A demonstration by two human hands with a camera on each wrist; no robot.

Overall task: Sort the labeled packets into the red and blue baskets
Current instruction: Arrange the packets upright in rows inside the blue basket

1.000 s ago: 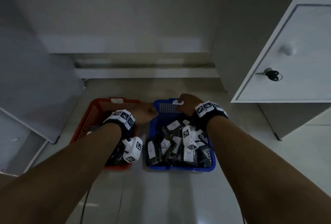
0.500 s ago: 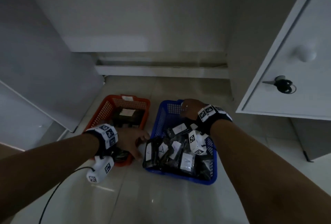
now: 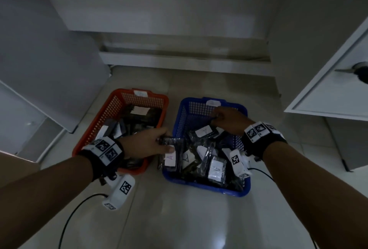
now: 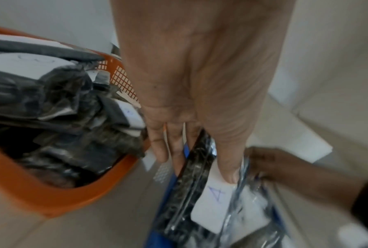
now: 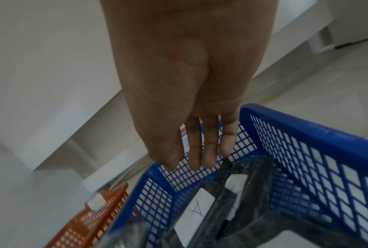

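The dark, clear-wrapped packet with a white "A" label (image 3: 170, 152) sits at the left rim of the blue mesh plastic basket (image 3: 205, 186), pinched by the left hand (image 3: 146, 145). It looks light, floppy and slick; an edge pinch near the label seems safest. The right hand (image 3: 229, 120) hovers open-fingered over the far end, beside the red mesh basket (image 3: 111, 111).

What I couldn't make out

My right hand (image 3: 229, 121) covered whatever it touched; the red basket (image 3: 119, 109) label (image 3: 140, 93) was too small to read.
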